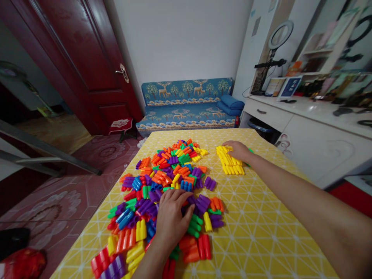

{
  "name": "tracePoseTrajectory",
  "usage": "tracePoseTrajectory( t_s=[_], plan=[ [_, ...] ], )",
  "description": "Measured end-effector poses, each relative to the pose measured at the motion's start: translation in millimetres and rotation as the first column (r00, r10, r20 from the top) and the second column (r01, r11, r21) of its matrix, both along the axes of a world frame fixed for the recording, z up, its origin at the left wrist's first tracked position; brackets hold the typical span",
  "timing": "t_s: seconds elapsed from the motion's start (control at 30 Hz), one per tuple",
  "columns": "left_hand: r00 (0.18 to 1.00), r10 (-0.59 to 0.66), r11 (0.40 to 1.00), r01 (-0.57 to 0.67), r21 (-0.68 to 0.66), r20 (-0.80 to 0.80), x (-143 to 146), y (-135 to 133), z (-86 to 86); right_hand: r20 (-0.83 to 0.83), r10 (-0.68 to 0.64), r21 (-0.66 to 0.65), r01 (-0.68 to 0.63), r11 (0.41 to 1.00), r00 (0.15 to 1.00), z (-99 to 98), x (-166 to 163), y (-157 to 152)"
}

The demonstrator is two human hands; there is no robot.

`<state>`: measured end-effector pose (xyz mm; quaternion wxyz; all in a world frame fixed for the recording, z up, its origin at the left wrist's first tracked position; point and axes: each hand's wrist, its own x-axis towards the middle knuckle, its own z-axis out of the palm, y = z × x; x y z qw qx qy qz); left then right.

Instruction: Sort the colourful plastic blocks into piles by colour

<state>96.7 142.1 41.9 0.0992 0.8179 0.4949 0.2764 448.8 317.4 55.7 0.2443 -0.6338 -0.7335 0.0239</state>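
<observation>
A large mixed pile of plastic tube-shaped building blocks point(151, 207) in red, orange, yellow, green, blue and purple spreads over the left and middle of the table. My left hand point(173, 214) lies palm down on the near part of this pile, fingers and thumb apart, with nothing visibly held. Farther off to the right, yellow blocks point(231, 164) are grouped in a neat stack. My right hand point(237, 150) reaches over the stack's far side, fingers bent round a yellow block at its top. A bit of green shows behind the right wrist.
A yellow cloth with white lines covers the table point(250, 232). Beyond it stands a blue patterned sofa point(186, 102). A white dresser point(316, 131) with a ring light point(280, 35) is at the right; a red door point(84, 50) and a small stool point(121, 124) are at the left.
</observation>
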Motion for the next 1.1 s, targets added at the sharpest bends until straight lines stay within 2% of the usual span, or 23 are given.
tracePoseTrajectory(
  t_s=[0.13, 0.27, 0.37, 0.47, 0.57, 0.73, 1.1],
  plan=[
    [1.0, 0.001, 1.0, -0.001, 0.0, 0.002, 0, 0, -0.9, -0.113, 0.08, 0.106, -0.068, 0.992, 0.99, -5.9, -41, -41],
    [1.0, -0.003, 1.0, 0.003, 0.008, 0.004, 0, 0, -0.3, -0.327, 0.234, 0.141, -0.198, 0.97, 0.916, -31.6, -98, -102],
    [1.0, -0.004, 1.0, 0.003, 0.022, 0.008, 0, -2, 0.6, -0.404, 0.193, 0.114, -0.159, 0.981, 0.894, -52.8, -132, -141],
    [1.0, -0.002, 1.0, 0.002, 0.027, 0.0, 0, -3, 1.1, -0.404, 0.147, 0.101, -0.116, 0.988, 0.903, -64.5, -151, -166],
    [1.0, -0.002, 1.0, 0.002, 0.031, -0.006, -1, -3, 0.5, -0.368, 0.148, 0.103, -0.117, 0.988, 0.918, -66.2, -158, -177],
    [1.0, -0.007, 0.999, 0.007, 0.043, 0.002, -1, -3, -2.1, -0.34, 0.171, 0.104, -0.144, 0.984, 0.925, -62.0, -158, -177],
    [1.0, -0.011, 1.0, 0.012, 0.025, -0.022, -1, -3, -1.9, -0.386, 0.209, 0.103, -0.183, 0.978, 0.898, -60.9, -156, -173]
  ],
)
